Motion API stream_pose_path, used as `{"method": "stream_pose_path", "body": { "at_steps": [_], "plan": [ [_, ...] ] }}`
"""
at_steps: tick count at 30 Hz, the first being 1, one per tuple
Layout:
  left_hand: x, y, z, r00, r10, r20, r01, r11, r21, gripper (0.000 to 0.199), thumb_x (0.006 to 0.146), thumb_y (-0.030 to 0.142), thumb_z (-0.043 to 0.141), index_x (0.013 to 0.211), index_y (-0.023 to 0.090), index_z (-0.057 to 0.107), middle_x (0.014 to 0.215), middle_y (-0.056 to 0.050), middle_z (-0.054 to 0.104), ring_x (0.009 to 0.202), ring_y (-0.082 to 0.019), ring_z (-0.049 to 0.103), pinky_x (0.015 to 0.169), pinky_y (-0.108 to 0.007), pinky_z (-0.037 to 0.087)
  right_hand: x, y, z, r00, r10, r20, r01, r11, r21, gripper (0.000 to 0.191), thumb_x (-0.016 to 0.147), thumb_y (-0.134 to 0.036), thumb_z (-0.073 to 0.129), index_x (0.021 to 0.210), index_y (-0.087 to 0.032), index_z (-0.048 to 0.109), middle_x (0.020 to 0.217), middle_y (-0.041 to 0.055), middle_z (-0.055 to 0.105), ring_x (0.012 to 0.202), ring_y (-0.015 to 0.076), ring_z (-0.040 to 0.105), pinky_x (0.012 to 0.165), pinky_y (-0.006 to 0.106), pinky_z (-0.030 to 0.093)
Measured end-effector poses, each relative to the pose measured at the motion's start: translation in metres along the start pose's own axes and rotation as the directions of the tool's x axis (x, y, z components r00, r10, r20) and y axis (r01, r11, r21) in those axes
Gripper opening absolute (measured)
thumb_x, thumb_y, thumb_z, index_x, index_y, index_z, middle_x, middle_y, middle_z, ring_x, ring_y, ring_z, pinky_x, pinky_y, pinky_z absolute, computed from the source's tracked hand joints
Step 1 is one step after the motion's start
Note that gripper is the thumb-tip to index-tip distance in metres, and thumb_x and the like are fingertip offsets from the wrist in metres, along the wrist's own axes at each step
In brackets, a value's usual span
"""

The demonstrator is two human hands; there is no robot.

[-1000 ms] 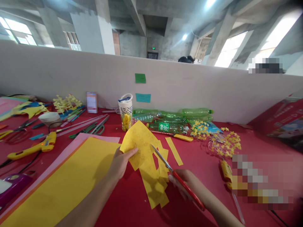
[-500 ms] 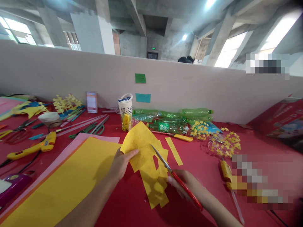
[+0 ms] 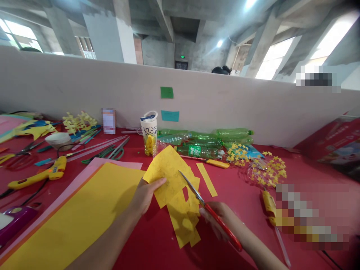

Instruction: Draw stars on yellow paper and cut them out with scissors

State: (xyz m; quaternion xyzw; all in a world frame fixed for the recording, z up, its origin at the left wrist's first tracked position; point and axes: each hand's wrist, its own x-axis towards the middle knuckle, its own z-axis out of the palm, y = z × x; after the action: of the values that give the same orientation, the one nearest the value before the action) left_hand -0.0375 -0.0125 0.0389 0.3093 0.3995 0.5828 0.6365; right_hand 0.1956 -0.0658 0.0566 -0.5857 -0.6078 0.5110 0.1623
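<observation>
My left hand [image 3: 144, 197] pinches the left edge of a yellow sheet [image 3: 170, 165], thumb on top, and holds it tilted above the red table. The sheet is partly cut, with a hole and ragged flaps on its lower right side. My right hand [image 3: 221, 219] is closed around red-handled scissors [image 3: 194, 189], whose blades point up and left across the sheet. Whether the blades are fully closed is hard to make out. Under my left forearm lies a large yellow sheet [image 3: 92, 210], over orange and pink ones. A narrow yellow strip [image 3: 207, 180] lies right of the scissors.
Green plastic bottles [image 3: 202, 150] lie along the white partition [image 3: 126, 90], beside a white cup [image 3: 149, 129]. Yellow star sprigs [image 3: 268, 170] and a yellow glue gun [image 3: 269, 206] are at right. Another glue gun [image 3: 42, 176] and green scissors [image 3: 115, 153] lie left.
Both hands stay in nearly the same place. The yellow sheet has shifted very slightly, and the scissors still lie across it.
</observation>
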Motion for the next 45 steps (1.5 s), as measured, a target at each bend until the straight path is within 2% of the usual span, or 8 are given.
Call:
{"method": "stream_pose_path", "body": {
  "at_steps": [3,6,12,17,25,29,36,45],
  "plan": [
    [0.000,0.001,0.000,1.000,0.002,0.009,-0.002,1.000,-0.005,0.045,0.065,0.020,0.076,0.108,0.013,0.064,0.096,-0.010,0.072,0.089,-0.030,0.067,0.077,-0.040,0.056,0.000,0.000,0.000,1.000,0.003,0.008,-0.003,1.000,0.000,0.045,0.080,-0.061,0.047,0.063,-0.019,0.044,0.033,-0.0076,0.037,0.028,0.0076,0.035,0.031,0.017,0.024],
    [0.000,0.001,0.000,1.000,0.000,0.022,0.000,1.000,-0.011,0.047,0.065,0.019,0.076,0.110,0.013,0.063,0.097,-0.011,0.072,0.089,-0.031,0.067,0.077,-0.041,0.056,0.000,0.003,-0.002,0.997,-0.066,0.035,0.066,0.998,-0.015,0.041,0.081,-0.057,0.049,0.067,-0.018,0.046,0.039,-0.0068,0.041,0.033,0.0079,0.040,0.035,0.017,0.028],
    [-0.005,0.001,0.002,0.993,-0.095,0.064,0.093,0.995,0.034,0.041,0.065,0.021,0.076,0.104,0.012,0.065,0.099,-0.014,0.071,0.090,-0.033,0.067,0.078,-0.043,0.055,0.000,0.012,-0.002,0.981,-0.191,-0.018,0.185,0.965,-0.189,0.040,0.084,-0.054,0.048,0.067,-0.018,0.046,0.049,-0.0033,0.050,0.044,0.0083,0.044,0.042,0.017,0.028],
    [-0.007,0.001,0.005,0.989,-0.120,0.084,0.121,0.993,-0.001,0.047,0.066,0.021,0.075,0.110,0.013,0.064,0.102,-0.015,0.070,0.091,-0.033,0.066,0.079,-0.044,0.055,-0.002,0.006,0.000,0.987,-0.158,-0.009,0.154,0.973,-0.172,0.041,0.085,-0.054,0.045,0.067,-0.017,0.047,0.048,-0.0031,0.049,0.042,0.0085,0.044,0.041,0.018,0.028],
    [-0.007,0.001,0.005,0.990,-0.112,0.082,0.112,0.994,0.007,0.046,0.065,0.021,0.076,0.109,0.013,0.065,0.101,-0.014,0.070,0.090,-0.034,0.066,0.079,-0.044,0.055,-0.001,0.001,0.008,0.999,-0.021,0.027,0.020,0.999,0.036,0.042,0.082,-0.057,0.046,0.065,-0.019,0.043,0.036,-0.0077,0.037,0.031,0.0076,0.037,0.033,0.017,0.025],
    [-0.007,0.001,0.005,0.988,-0.114,0.102,0.115,0.993,-0.001,0.045,0.067,0.021,0.074,0.110,0.014,0.064,0.102,-0.014,0.070,0.091,-0.033,0.066,0.080,-0.044,0.054,-0.001,0.005,0.010,0.999,-0.049,0.003,0.049,0.998,0.027,0.046,0.084,-0.060,0.039,0.066,-0.018,0.045,0.037,-0.0068,0.039,0.031,0.0076,0.038,0.034,0.017,0.025],
    [-0.010,0.005,0.009,0.975,-0.167,0.149,0.163,0.986,0.040,0.050,0.063,0.020,0.076,0.111,0.017,0.064,0.101,-0.013,0.070,0.087,-0.031,0.068,0.079,-0.042,0.054,-0.006,-0.003,0.004,0.988,-0.151,-0.003,0.149,0.978,-0.146,0.044,0.086,-0.056,0.042,0.063,-0.018,0.046,0.047,-0.0018,0.051,0.045,0.0101,0.047,0.043,0.019,0.031],
    [-0.010,0.004,0.007,0.972,-0.171,0.159,0.164,0.985,0.058,0.048,0.064,0.021,0.076,0.110,0.017,0.064,0.100,-0.013,0.071,0.087,-0.031,0.068,0.079,-0.042,0.053,-0.004,0.003,0.013,0.999,-0.043,-0.026,0.044,0.999,0.022,0.045,0.084,-0.059,0.041,0.065,-0.019,0.045,0.036,-0.0078,0.038,0.032,0.0068,0.036,0.035,0.016,0.025]
  ]
}}
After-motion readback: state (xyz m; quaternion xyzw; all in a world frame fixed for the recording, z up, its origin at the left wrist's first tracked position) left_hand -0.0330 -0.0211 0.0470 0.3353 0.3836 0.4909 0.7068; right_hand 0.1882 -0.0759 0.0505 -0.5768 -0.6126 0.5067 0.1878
